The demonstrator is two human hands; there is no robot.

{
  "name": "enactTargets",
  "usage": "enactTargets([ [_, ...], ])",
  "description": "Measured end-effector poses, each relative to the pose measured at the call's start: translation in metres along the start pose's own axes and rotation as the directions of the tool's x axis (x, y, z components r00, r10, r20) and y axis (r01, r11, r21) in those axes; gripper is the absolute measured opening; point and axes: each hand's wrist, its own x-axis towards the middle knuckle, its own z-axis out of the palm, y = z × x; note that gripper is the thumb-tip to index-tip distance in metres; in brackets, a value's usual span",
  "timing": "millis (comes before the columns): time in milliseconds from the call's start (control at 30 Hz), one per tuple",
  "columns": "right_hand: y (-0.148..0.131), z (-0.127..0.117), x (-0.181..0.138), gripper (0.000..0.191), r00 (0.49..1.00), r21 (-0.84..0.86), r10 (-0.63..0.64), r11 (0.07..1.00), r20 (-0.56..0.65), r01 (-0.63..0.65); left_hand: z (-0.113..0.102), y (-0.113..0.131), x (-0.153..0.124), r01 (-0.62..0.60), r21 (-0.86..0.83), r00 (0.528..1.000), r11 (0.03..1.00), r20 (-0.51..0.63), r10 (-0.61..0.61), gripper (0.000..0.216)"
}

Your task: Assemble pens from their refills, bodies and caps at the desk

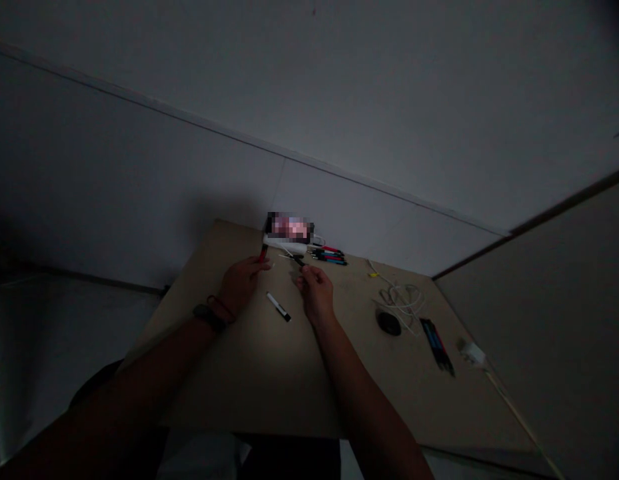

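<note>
The room is dim. My left hand (242,283), with a dark band on its wrist, is closed around a red pen (263,253) that sticks up past the fingers. My right hand (314,290) is closed on a dark pen (298,261) whose tip points toward the back of the table. Between the two hands a white marker with a black cap (278,307) lies flat on the tan table (269,373). Both hands rest low over the tabletop, near its far edge.
A white box with a blurred dark object on top (288,235) stands at the back edge, with several coloured pens (330,256) beside it. To the right lie a white cable (402,297), a black mouse (388,323), more pens (437,344) and a white charger (473,353). Walls close in behind and right.
</note>
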Motion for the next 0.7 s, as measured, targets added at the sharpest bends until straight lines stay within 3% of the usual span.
enactTargets([
  [133,0.000,0.001,-0.001,0.032,1.000,0.050,0.006,0.999,-0.004,-0.005,0.003,-0.001,0.001,0.018,0.063,1.000,0.998,-0.017,-0.017,0.054],
  [567,0.001,0.000,0.001,0.027,0.999,0.091,0.030,0.995,-0.032,-0.027,0.005,-0.016,0.006,0.196,-0.083,0.975,0.977,-0.087,-0.203,0.036],
  [700,0.001,0.001,0.001,0.026,0.999,0.105,0.032,0.994,-0.025,-0.029,0.004,-0.013,0.005,0.182,-0.056,0.982,0.982,-0.046,-0.185,0.038],
])
